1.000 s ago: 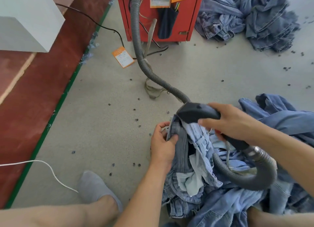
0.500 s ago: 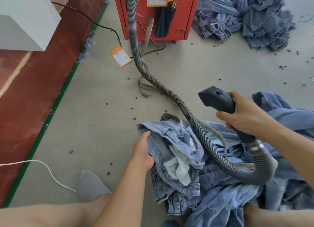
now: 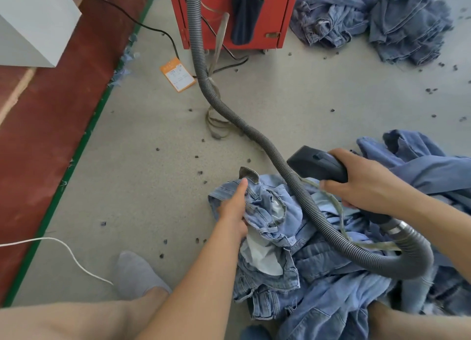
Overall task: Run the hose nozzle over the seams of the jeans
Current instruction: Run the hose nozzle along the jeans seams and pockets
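From the head camera, the right hand (image 3: 367,184) has its fingers curled round the handle of the dark nozzle (image 3: 314,163), which hangs just above the jeans (image 3: 270,227) and not against any seam, while the left hand (image 3: 233,207) lies on the crumpled waistband, fingers fairly straight and pressing the cloth; whether the thumb pinches a fold underneath cannot be told. The likely trouble is the grey hose (image 3: 300,199), which lies across the same jeans and loops back under the right wrist: dragging the nozzle forward could tug the loop and bunch the cloth, hiding the seams, and loose cloth may well get sucked into the mouth if the left hand lets it slacken. Round about are a red cabinet (image 3: 277,16), another heap of denim (image 3: 382,21), an orange tag (image 3: 177,74), a white cord (image 3: 63,248) and dark scraps on the floor (image 3: 142,161)
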Demonstrator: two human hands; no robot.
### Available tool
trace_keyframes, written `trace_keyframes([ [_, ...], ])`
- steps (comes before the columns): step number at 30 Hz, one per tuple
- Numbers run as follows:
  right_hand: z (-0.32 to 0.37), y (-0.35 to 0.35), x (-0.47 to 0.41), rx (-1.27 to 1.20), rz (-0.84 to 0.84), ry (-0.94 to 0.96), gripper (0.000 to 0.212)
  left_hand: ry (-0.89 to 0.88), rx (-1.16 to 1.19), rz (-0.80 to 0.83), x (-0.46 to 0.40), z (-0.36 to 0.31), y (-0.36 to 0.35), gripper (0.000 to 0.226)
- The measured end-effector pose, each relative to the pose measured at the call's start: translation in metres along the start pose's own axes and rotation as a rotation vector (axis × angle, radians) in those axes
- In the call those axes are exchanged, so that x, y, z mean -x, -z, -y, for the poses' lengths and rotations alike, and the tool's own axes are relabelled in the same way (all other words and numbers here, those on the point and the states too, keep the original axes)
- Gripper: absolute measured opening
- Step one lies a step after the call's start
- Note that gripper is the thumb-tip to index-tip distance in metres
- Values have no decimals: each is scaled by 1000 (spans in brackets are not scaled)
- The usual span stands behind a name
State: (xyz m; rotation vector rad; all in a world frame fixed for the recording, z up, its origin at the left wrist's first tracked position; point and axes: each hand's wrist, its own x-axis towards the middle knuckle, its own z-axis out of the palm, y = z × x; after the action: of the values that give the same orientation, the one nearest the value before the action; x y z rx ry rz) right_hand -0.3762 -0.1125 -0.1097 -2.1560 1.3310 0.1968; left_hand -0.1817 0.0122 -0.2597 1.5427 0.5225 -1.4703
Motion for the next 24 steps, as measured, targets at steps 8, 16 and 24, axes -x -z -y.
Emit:
trace_keyframes([
  [8, -1, -12, -4, 3, 93, 59, 35, 44, -19, 45, -38, -20, 1, 15],
  [16, 2, -6, -6, -109, 198, 59, 16, 38, 300, 421, -10, -14, -11, 46],
  [24, 11, -17, -18, -453, 84, -145, 9, 4, 295, 539, 11, -5, -4, 35],
])
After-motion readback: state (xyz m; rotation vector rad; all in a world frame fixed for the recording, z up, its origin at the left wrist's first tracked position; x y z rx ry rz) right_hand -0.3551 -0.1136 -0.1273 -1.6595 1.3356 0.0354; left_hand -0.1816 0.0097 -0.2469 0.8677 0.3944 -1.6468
